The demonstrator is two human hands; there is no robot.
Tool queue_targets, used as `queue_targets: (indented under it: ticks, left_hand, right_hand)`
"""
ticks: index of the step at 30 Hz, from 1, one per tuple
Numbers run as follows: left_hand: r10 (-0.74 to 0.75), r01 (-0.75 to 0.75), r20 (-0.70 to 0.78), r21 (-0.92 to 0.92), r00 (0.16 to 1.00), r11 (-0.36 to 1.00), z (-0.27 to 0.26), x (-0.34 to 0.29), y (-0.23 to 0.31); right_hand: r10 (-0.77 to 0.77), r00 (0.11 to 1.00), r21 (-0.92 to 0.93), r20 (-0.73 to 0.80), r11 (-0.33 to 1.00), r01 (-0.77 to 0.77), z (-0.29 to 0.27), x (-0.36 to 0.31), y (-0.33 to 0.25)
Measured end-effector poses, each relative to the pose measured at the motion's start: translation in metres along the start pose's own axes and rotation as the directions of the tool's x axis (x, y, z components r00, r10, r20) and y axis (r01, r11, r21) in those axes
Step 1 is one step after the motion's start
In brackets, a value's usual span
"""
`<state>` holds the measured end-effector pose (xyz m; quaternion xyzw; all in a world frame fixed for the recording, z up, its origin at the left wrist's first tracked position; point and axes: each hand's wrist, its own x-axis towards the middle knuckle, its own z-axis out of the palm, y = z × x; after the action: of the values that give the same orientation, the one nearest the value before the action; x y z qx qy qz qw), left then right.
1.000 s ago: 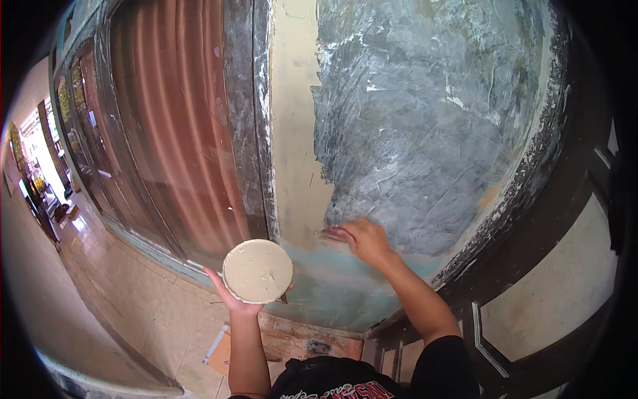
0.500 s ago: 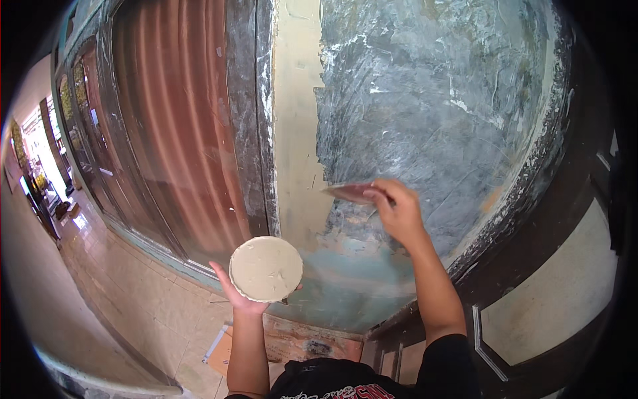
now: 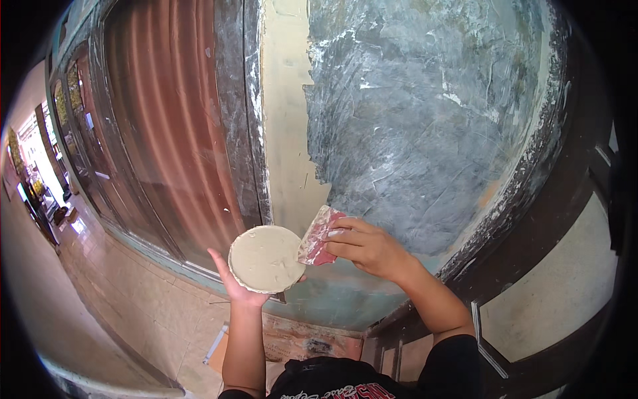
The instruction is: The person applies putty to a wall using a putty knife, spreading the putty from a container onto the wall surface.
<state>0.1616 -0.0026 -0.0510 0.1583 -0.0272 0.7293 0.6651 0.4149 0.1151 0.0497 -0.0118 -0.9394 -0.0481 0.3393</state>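
My left hand holds up a round container of beige putty from beneath, thumb out at its left side and fingers mostly hidden under it. In my right hand is a flat red putty scraper, smeared with putty and gripped between thumb and fingers. Its edge meets the right rim of the container. Behind, a band of smooth beige putty runs down the wall beside a dark frame. To its right the wall is a mottled grey-blue with white scrape marks.
A glass panel with a reddish-brown curtain stands left of the putty band. Dark wooden panelling closes in on the right. Below lie a tiled floor and a stained board at the wall's foot.
My right hand has brought the scraper down and left, away from the putty band to the container's rim. The container has risen slightly in my left hand.
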Motion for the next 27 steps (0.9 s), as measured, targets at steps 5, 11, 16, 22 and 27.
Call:
queue_targets:
  ticks: [5,11,16,22,27]
  left_hand:
    - [0.039,-0.031,-0.12,0.07,0.992,0.997,0.005,0.001,-0.006]
    - [0.047,-0.023,-0.141,0.172,0.989,0.985,-0.003,0.006,-0.01]
    - [0.005,0.013,-0.131,0.133,0.991,0.991,0.001,0.006,-0.013]
    - [-0.032,0.043,-0.066,0.184,0.997,0.982,-0.008,0.005,-0.013]
    - [-0.016,0.028,-0.072,0.165,0.997,0.986,-0.012,0.003,-0.012]
  right_hand:
    - [0.053,0.998,0.013,-0.017,0.999,-0.052,0.005,-0.008,0.002]
    - [0.089,0.993,0.038,-0.078,0.996,-0.086,0.013,-0.014,0.007]
    - [0.11,0.973,0.008,-0.203,0.994,-0.111,0.019,-0.013,0.007]
    - [0.213,0.93,-0.027,-0.3,0.973,-0.231,0.023,-0.011,0.015]
    - [0.364,0.851,-0.043,-0.377,0.912,-0.409,0.002,0.022,0.036]
